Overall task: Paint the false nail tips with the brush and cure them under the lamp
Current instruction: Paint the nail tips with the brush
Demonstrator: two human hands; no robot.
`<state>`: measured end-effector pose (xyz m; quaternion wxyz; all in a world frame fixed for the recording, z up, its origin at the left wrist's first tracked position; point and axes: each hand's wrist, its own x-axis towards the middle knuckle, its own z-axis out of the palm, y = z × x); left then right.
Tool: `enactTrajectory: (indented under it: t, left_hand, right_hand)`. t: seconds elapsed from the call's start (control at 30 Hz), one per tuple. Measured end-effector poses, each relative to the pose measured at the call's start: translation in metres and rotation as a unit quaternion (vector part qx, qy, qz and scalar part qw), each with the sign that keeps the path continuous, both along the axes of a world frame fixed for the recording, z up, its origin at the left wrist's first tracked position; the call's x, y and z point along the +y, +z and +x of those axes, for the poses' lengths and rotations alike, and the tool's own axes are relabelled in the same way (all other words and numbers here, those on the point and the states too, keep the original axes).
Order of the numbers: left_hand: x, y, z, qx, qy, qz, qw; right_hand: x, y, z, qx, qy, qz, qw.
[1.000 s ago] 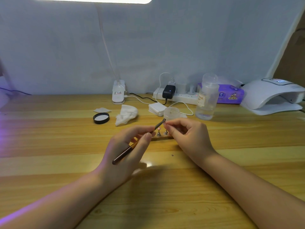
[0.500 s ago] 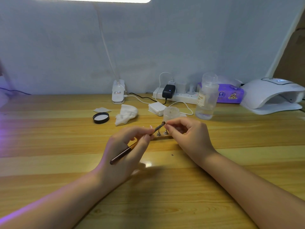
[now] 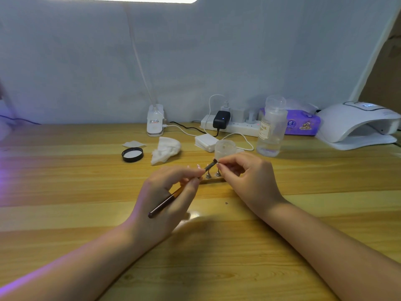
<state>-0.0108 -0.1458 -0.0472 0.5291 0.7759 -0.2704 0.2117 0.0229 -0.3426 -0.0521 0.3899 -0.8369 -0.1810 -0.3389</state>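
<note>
Both hands meet above the table: left hand (image 3: 165, 198) grips the brush (image 3: 173, 196), right hand (image 3: 245, 177) pinches something too small to tell.

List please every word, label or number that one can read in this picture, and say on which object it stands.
"NAIL": on the label of the clear pump bottle; the smaller lines under it are too blurred to read.
Purple wipes pack: printed pictures and text, too small to read.
White clip base of the desk lamp: a small label, unreadable.
White curing lamp: a lit display on top, not legible.

Dark-handled brush (image 3: 173, 197) slanting up-right, tip beside a small nail tip (image 3: 218, 164); white curing lamp (image 3: 355, 124) far right.
</note>
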Motion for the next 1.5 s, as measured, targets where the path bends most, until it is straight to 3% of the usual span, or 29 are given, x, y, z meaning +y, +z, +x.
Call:
enactTrajectory:
  t: [0.57, 0.73, 1.03, 1.2, 1.5]
  left_hand:
    - [0.001, 0.0009, -0.0007, 0.012, -0.002, 0.009, 1.0]
    - [-0.0004, 0.0014, -0.0004, 0.042, 0.003, -0.041, 0.998]
    - [0.0007, 0.0017, -0.0016, 0.145, -0.076, -0.142, 0.976]
    - [0.0012, 0.0004, 0.0002, 0.099, -0.071, -0.138, 0.983]
    - [0.0011, 0.0006, 0.0043, 0.092, -0.026, -0.123, 0.988]
  right_hand:
    - [0.0005, 0.0012, -0.0003, 0.001, -0.001, 0.002, 1.0]
    - [0.0011, 0.0009, 0.0, 0.022, 0.011, 0.037, 0.999]
    - [0.001, 0.0004, -0.0004, 0.062, 0.051, 0.071, 0.994]
    - [0.001, 0.0002, -0.0006, 0.073, 0.058, 0.078, 0.993]
    - [0.0029, 0.0025, -0.0028, 0.084, 0.088, 0.098, 0.988]
